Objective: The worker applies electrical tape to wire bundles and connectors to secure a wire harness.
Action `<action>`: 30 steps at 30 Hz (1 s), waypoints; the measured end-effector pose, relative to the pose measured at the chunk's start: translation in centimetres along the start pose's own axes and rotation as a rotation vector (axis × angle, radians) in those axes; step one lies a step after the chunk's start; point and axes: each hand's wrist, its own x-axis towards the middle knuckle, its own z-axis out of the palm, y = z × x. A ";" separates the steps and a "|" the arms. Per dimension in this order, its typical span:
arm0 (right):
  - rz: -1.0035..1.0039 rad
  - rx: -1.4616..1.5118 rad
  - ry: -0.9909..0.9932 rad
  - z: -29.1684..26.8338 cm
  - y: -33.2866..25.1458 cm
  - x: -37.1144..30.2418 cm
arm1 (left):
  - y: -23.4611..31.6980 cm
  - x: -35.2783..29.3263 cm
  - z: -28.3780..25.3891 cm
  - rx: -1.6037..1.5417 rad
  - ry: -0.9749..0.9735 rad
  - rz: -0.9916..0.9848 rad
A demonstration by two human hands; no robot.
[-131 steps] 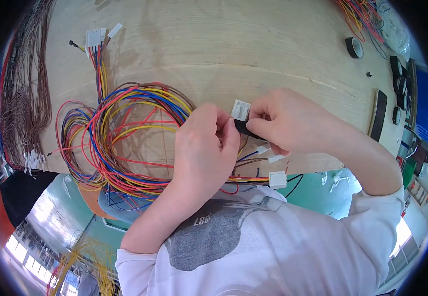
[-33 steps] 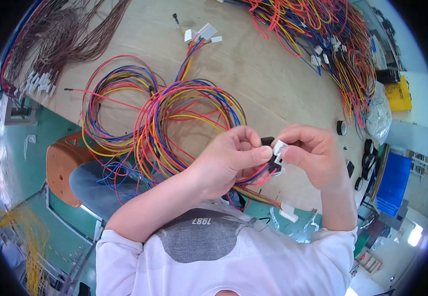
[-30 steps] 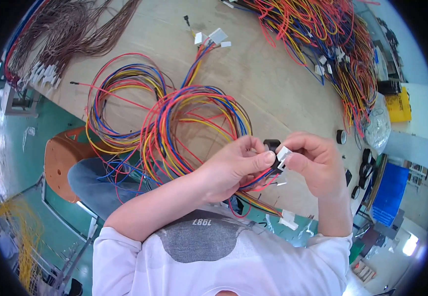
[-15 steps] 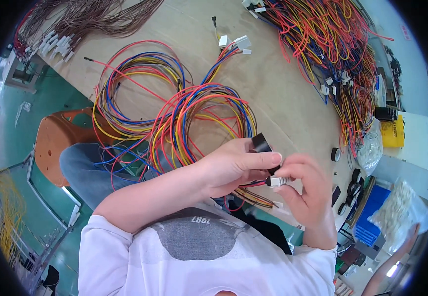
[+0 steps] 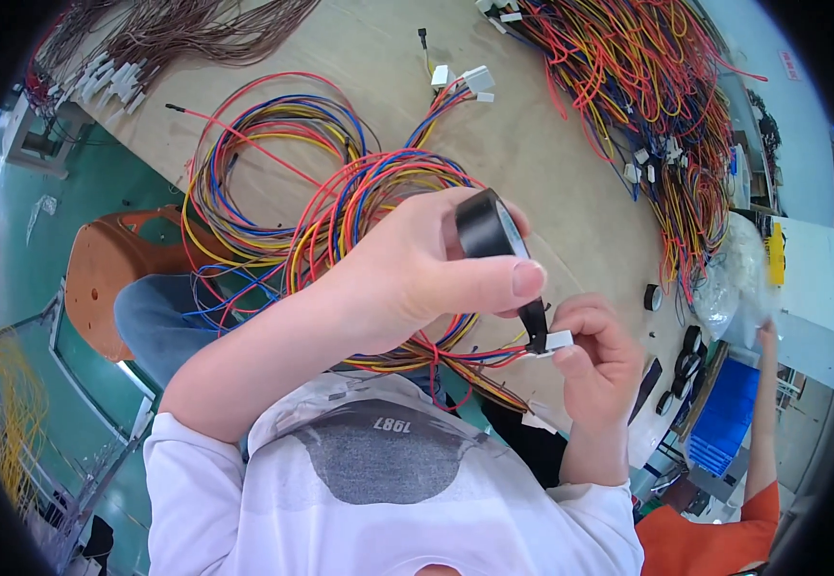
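Note:
My left hand (image 5: 426, 274) grips a roll of black tape (image 5: 480, 228), thumb stretched along its near side. From the roll a tape strip (image 5: 535, 324) runs down to a bundle of wires (image 5: 494, 356), where it meets them just behind a white connector (image 5: 558, 341). That connector is pinched between the thumb and fingers of my right hand (image 5: 597, 370). The wires belong to a coiled harness (image 5: 407, 173) of red, blue, yellow and brown strands, partly hidden under my left hand and forearm.
A second wire coil (image 5: 215, 182) lies left on the table (image 5: 570, 202). Large wire heaps (image 5: 618, 67) cover the far right; brown wires (image 5: 196, 38) lie far left. Spare tape rolls (image 5: 690, 360) sit at right. A co-worker in orange (image 5: 710, 538) reaches to a clear bag (image 5: 738, 278).
My left hand has lifted the tape roll up and away from the connector, drawing out a longer strip. At right, the co-worker's arm and the bag have moved farther up in view.

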 end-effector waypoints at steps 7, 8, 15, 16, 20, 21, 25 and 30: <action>0.081 0.184 0.036 0.5 0.2 0.1 | 1.0 -1.9 1.1 0.020 -0.060 0.023; 0.101 0.199 0.024 0.6 0.1 0.1 | 1.0 -2.2 1.3 0.007 -0.066 0.038; 0.146 0.287 0.014 1.1 0.3 0.5 | 0.1 -3.7 1.7 0.520 -0.075 0.309; 0.144 0.293 0.031 1.1 0.3 0.5 | 0.0 -4.1 1.6 0.550 -0.065 0.317; 0.166 0.299 0.004 1.4 -0.2 0.8 | -1.6 -5.1 2.7 0.708 -0.036 0.525; 0.187 0.306 0.007 1.4 -0.3 0.9 | -2.3 -5.1 2.9 0.775 -0.006 0.669; 0.235 0.342 -0.026 1.2 -0.4 1.1 | -3.8 -5.2 2.8 0.879 0.016 0.907; 0.318 0.423 -0.048 1.2 -0.6 1.3 | -3.2 -5.3 2.2 1.103 -0.090 1.005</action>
